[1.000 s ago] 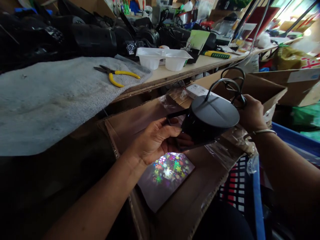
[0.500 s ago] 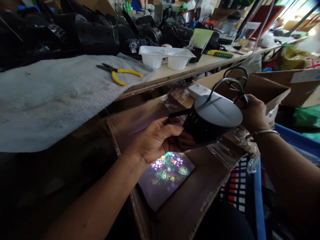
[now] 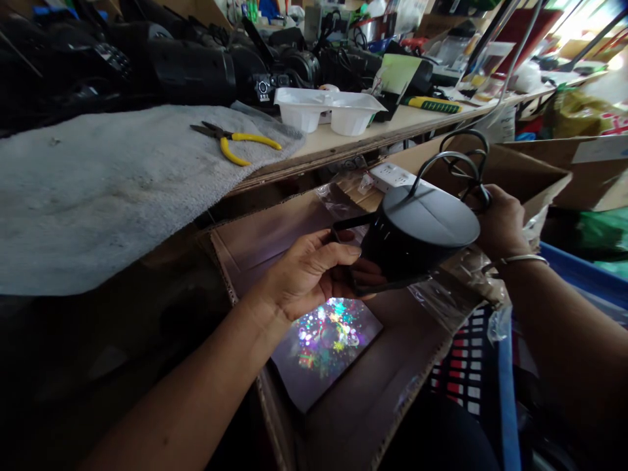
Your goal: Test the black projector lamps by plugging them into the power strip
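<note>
Bare forearms (image 3: 569, 327) — 1 thin silver bangle (image 3: 524, 259) on right wrist (image 3: 505, 247)

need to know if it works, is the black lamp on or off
On: the black cylindrical lamp appears to be throwing a colourful speckled light pattern onto the surface below it.

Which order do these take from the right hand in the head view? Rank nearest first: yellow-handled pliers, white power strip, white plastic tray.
1. White power strip, left of the right hand.
2. White plastic tray, on the bench, farther left.
3. Yellow-handled pliers, on the grey towel, farthest left.
</note>
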The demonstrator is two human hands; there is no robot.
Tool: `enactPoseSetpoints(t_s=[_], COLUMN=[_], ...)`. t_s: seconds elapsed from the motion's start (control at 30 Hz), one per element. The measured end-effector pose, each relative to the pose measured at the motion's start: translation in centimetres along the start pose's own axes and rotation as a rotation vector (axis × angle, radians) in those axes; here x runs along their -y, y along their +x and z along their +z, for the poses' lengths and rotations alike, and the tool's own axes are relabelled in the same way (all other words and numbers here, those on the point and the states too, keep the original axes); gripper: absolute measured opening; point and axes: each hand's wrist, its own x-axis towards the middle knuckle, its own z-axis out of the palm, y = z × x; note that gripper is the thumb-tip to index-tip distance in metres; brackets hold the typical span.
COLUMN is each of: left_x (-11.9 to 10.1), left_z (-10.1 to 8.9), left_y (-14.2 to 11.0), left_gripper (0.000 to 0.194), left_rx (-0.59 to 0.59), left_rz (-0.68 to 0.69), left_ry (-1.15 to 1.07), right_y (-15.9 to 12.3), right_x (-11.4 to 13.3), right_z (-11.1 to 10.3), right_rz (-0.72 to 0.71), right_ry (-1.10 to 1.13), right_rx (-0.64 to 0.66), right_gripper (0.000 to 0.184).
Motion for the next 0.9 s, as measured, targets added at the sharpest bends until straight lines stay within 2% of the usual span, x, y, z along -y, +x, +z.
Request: enactPoseSetpoints(t_s=[0.1, 0.47, 0.9], left_x=[0.0, 0.0, 0.2], left_z=[0.0, 0.2, 0.2], left_y=[0.0, -0.2, -0.2], left_gripper=[0.027, 0.024, 0.025], left_rx=[-0.001, 0.027, 0.062], left_rz=[-0.002, -0.016, -0.018], left_ry=[-0.001, -0.003, -0.001], right_y=[-0.2, -0.3, -0.5], right_x=[0.8, 0.9, 1.9], right_z=[-0.5, -0.3, -1.1], right_rz=[0.1, 0.063, 0.146], right_ry=[0.011, 0.108, 0.033], right_rx=[0.033, -0.03, 0.037], right_gripper=[0.029, 0.024, 0.024])
